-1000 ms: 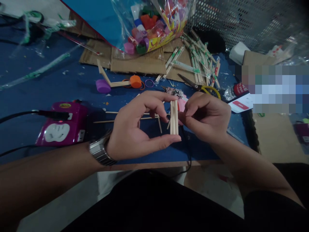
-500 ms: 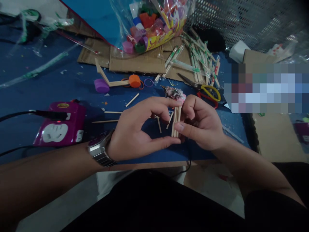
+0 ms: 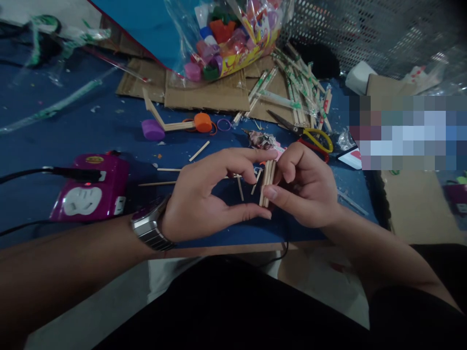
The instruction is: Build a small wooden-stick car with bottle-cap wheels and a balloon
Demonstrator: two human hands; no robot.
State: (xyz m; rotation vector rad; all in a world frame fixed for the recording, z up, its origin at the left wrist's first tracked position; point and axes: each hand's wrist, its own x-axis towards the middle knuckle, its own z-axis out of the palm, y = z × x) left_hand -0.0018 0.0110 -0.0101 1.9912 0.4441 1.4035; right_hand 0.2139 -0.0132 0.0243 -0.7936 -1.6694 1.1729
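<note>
The bundle of short wooden sticks (image 3: 268, 181) is at the near middle, held up above the blue table (image 3: 219, 231) and leaning slightly, far end to the right. The left hand (image 3: 204, 194) spans its length, forefinger at the far end and thumb at the near end, clamping it lengthwise. The right hand (image 3: 308, 187) now grips it too: a second ago it was off to the right, and now its thumb presses the face while its fingers curl behind, partly hidden. So both hands now support the sticks, seemingly pressing them together. Just beyond lie loose cut sticks (image 3: 240, 187) and a pink tool (image 3: 260, 140) with a crusted tip. Farther right are the scissors (image 3: 317, 138); to the left, a purple power socket (image 3: 87, 199).
</note>
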